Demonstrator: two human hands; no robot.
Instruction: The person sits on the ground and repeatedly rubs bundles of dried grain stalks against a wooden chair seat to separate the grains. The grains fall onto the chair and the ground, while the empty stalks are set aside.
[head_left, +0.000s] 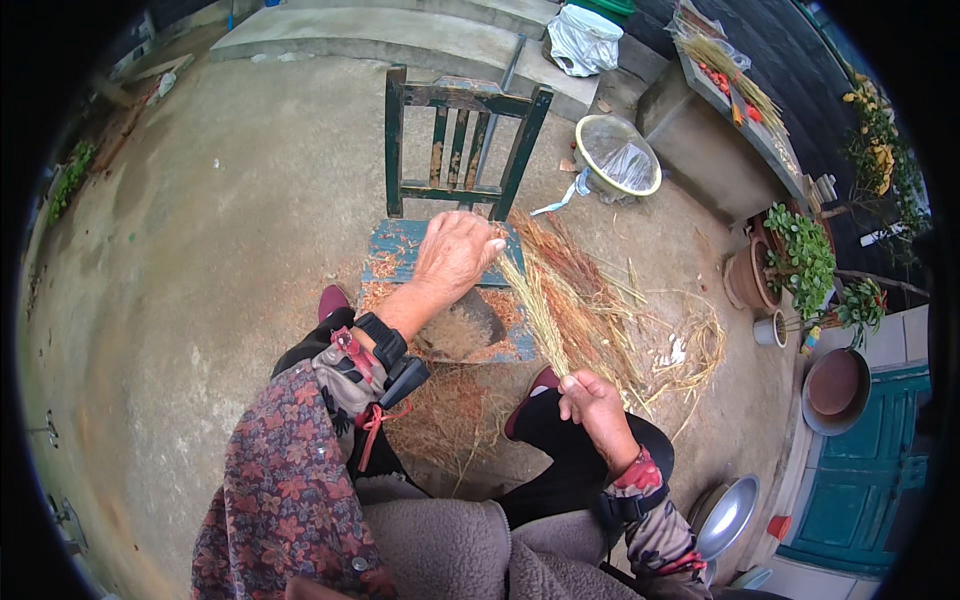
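My left hand (457, 251) is closed on the upper end of a pale bundle of stalks (536, 319), over the seat of a low wooden chair (394, 244). At the bundle's lower end, by my right knee, my right hand (594, 409) grips it. The bundle slants between both hands and looks plaited or tightly gathered. Reddish husks (384, 264) are scattered over the worn blue seat. A dark, broad blade-like piece (480, 319) lies on the seat, partly hidden by my left forearm. To the right, a heap of reddish seed-head stalks (589, 289) rests on the concrete.
Fine brush-like debris (450, 420) lies between my feet. Loose straw (701, 337) curls on the right. Beyond are a plastic-lined basin (619, 154), a concrete ledge (690, 135), potted plants (799, 259), metal bowls (724, 517) and concrete steps (360, 34).
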